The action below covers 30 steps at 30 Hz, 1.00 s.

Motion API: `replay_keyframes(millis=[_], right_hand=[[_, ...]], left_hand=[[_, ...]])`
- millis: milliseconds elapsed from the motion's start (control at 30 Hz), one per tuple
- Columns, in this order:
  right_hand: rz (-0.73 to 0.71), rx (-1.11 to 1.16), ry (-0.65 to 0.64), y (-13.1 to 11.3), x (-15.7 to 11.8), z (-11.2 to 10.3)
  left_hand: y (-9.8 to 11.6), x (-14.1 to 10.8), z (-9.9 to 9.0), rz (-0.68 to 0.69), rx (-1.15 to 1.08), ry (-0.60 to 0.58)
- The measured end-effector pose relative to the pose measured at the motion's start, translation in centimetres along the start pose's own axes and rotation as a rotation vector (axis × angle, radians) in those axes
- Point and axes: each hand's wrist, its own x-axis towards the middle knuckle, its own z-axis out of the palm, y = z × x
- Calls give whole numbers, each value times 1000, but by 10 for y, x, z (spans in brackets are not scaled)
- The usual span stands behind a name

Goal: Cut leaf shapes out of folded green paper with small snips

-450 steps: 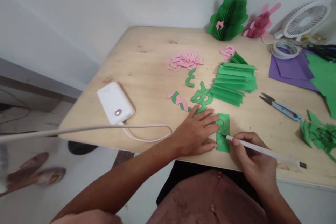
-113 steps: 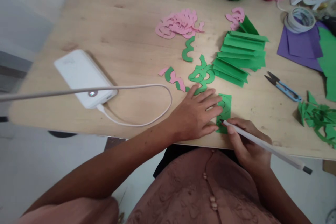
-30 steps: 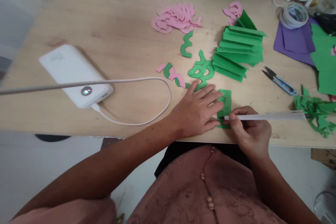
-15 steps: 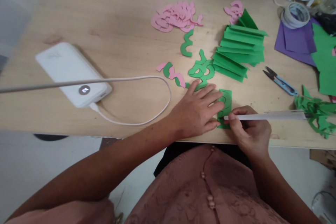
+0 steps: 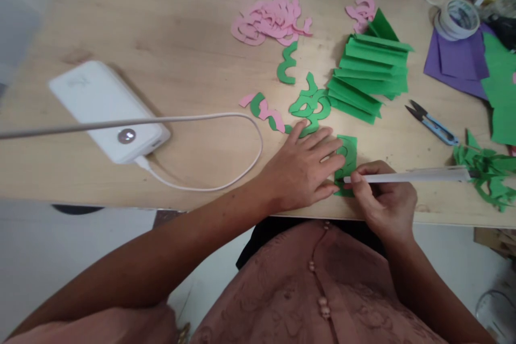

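My left hand [image 5: 304, 169] lies flat with its fingers spread, their tips on the left part of a small green paper rectangle [image 5: 349, 150]. Dark curved lines show on that paper. My right hand [image 5: 385, 196] is closed around a white pen [image 5: 415, 176], whose dark tip touches the lower part of the rectangle. Just beyond my left fingertips lie green curved cut-outs [image 5: 309, 105] and a wavy strip of pink and green pieces [image 5: 266, 113].
Pleated green paper [image 5: 371, 72], pink cut-outs [image 5: 274, 21] and blue snips [image 5: 433, 124] lie farther back. Tape rolls [image 5: 457, 19] rest on purple paper [image 5: 459, 62]; green scraps [image 5: 489, 172] are at right. A white power bank [image 5: 105, 107] with a looping cable [image 5: 209, 189] is at left.
The camera view has shifted slightly. Both hands, the pen and the paper keep practically the same places relative to each other.
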Motion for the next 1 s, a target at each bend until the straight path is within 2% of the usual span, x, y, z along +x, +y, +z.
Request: replay_keyframes(millis=[1000], right_hand=[[-49, -49, 27, -1, 0, 1]], left_hand=[[0, 0, -1, -4, 12, -3]])
